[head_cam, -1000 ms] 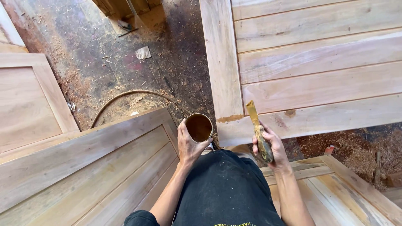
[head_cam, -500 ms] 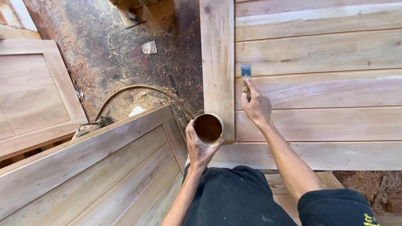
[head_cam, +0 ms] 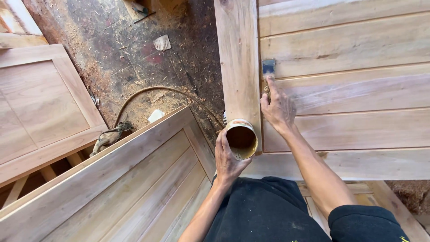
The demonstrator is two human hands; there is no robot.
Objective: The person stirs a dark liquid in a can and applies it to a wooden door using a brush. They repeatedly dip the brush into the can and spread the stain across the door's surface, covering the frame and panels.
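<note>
Left hand: we see the left hand (head_cam: 228,157) wrapped around a tin (head_cam: 242,140), fingers curled about its side, the open mouth tipped toward the camera.
Tin: it sits at the lower end of the frame post (head_cam: 237,67), just beside the door's corner; inside it looks brown, though we cannot make out what it holds.
Right hand: our right hand (head_cam: 278,107) pinches the handle of a scraper (head_cam: 268,71), forefinger stretched along it.
Scraper: its blade lies on the door (head_cam: 358,85), at the seam between two planks, close to the post.
Door: pale horizontal planks, lying flat in front of us.
Panel: another panelled door (head_cam: 112,188) lies slanted on the left, below the tin.
Floor: dark, strewn with sawdust (head_cam: 112,58); a hose (head_cam: 152,92) curves across it.
</note>
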